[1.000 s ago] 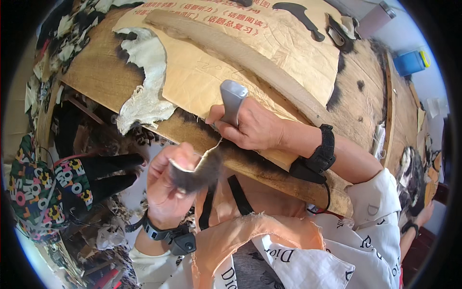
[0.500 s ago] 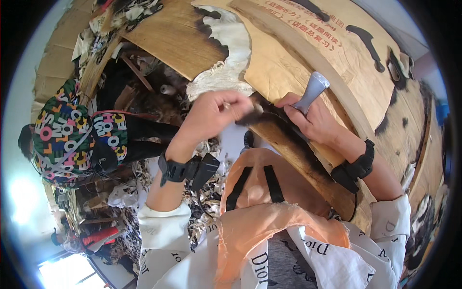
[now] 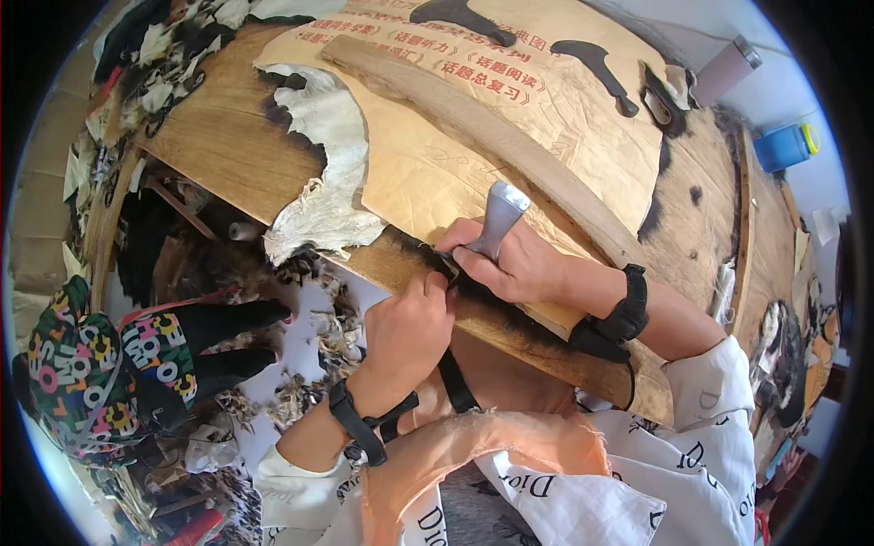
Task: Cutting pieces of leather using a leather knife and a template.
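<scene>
My right hand (image 3: 523,264) is closed around a silver-handled tool (image 3: 503,214), the flared end of its handle pointing up. Its working end is low by my fingers and mostly hidden. Just left of it, my left hand (image 3: 410,328) has its fingers curled and pinched on the dark fur (image 3: 514,314) at the near edge of the wooden board (image 3: 592,369). The fur runs as a dark strip along the board, partly under my right hand. A pale, ragged-edged hide (image 3: 328,127) lies past my left hand.
A large tan paper sheet (image 3: 419,168) with red print covers the work surface, a long curved wooden strip (image 3: 492,123) across it. Dark flat shapes (image 3: 596,73) lie beyond. A blue container (image 3: 783,147) is at far right. To the left are fur scraps and another person (image 3: 100,364).
My left hand has come down from above the board to beside the tool. My right hand still grips the tool. The view has shifted, so the surroundings appear further left.
</scene>
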A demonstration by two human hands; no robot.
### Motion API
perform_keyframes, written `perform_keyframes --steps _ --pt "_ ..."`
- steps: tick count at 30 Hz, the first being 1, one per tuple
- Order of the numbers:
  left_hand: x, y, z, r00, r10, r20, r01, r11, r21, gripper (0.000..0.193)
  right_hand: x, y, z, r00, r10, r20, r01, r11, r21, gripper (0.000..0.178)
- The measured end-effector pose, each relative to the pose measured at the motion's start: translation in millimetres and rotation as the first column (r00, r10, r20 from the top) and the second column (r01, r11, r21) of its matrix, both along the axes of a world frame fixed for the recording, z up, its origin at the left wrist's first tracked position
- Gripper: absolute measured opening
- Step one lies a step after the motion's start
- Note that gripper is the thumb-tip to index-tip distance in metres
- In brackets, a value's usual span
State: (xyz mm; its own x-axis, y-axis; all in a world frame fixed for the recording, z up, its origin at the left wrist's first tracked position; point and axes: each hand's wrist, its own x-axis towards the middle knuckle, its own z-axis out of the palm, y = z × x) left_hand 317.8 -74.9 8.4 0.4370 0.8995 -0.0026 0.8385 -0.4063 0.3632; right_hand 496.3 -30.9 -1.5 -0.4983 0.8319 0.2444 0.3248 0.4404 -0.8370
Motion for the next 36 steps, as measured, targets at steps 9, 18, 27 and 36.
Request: perform_keyframes --steps 9,18,27,36 --pt "-5.2 13.4 16.3 0.829 0.202 0.521 0.029 0.915 -0.401 0.016 6.9 4.2 -2.5 0.986 0.103 0.13 -0.09 0.991 -0.101 0.021" --pt "-41.1 18.2 38.4 0.807 0.3 0.508 -0.033 0.882 -0.47 0.017 -11.6 25.6 9.2 0.994 0.063 0.085 -0.056 0.995 -0.084 0.018" --pt "-71.4 23.7 61.6 0.871 0.205 0.447 -0.008 0.914 -0.405 0.017 -18.3 34.4 12.9 0.983 0.045 0.179 -0.005 0.976 -0.219 0.029" --pt "-79.0 56.4 27.2 0.997 0.05 0.066 -0.069 0.947 0.314 0.016 17.9 33.2 94.1 0.973 -0.164 -0.163 0.043 0.819 -0.572 0.03"
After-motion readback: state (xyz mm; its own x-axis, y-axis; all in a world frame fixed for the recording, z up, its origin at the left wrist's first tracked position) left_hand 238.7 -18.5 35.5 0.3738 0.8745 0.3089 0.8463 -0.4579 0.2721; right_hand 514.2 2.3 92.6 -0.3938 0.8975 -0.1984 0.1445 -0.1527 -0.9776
